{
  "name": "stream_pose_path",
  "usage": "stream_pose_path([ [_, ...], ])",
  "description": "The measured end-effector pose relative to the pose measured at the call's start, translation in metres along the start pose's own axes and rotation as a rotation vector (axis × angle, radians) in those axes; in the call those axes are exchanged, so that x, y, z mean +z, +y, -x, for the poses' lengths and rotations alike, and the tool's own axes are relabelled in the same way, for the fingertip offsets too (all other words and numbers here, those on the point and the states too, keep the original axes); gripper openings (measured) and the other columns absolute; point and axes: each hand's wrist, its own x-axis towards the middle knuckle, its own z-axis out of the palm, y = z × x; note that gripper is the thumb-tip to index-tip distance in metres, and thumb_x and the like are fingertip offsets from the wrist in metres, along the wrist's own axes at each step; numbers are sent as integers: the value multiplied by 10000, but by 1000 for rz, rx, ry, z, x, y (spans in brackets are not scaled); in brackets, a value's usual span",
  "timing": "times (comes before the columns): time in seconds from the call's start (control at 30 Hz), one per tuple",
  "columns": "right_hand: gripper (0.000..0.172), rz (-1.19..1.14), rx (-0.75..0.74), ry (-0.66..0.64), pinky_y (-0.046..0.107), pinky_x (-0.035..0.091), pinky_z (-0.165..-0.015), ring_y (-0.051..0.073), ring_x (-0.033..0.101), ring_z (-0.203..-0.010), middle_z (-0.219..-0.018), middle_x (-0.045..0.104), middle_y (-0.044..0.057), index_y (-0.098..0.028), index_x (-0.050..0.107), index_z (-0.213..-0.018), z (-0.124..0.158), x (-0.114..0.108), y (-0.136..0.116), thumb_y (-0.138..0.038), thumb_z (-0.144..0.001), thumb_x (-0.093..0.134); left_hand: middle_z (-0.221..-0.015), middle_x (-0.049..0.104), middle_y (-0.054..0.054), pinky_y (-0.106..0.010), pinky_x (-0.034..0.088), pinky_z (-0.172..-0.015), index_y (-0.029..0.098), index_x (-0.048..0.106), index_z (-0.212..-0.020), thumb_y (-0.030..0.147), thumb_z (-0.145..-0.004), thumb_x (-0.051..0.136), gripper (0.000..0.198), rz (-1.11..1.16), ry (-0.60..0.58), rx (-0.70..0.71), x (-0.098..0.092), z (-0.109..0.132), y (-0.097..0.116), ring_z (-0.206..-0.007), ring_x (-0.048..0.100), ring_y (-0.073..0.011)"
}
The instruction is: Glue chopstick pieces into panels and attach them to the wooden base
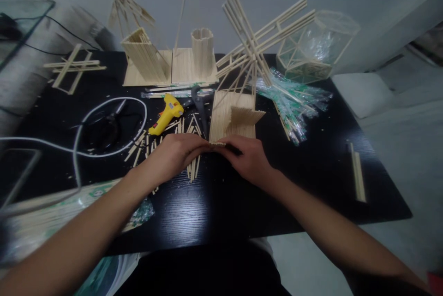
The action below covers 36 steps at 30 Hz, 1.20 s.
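My left hand [180, 150] and my right hand [247, 155] meet over the middle of the table. Between their closed fingertips is a small panel of wooden sticks [217, 144], seen edge-on, each hand pinching one end. Just beyond lies a flat base of sticks laid side by side [219, 114], with an upright panel of sticks [242, 121] standing on it. Short cut sticks [192, 174] are scattered under and beside my left hand. A yellow glue gun [166, 114] rests behind that hand.
At the back stand stick towers on bases [202, 54] and crossed stick blades [256, 44]. Wrapped stick bundles [294, 102] lie right of centre. A white cable [76, 148] loops over the left side of the black table [311, 180]. A faceted clear-sided frame [316, 47] is at back right.
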Motion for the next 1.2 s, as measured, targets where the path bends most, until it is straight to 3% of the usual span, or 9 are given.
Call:
stream_pose_path([
  [0.6,62,8,-37,28,302,592,-787,188,762,-807,-905,808,16,-238,774,-974,-1,0,-1,-248,-961,713,-891,796,-57,-302,604,-743,214,768,-1046,279,-1037,567,211,-14,10,38,0,1,-2,-798,762,-183],
  [1.2,73,59,-66,96,280,594,-772,171,757,-796,-923,808,21,-225,765,-998,4,6,1,-248,-973,701,-903,819,-47,-254,596,-744,190,788,-1025,327,-1050,567,261,-5,-5,18,-1,2,-2,-804,780,-166],
])
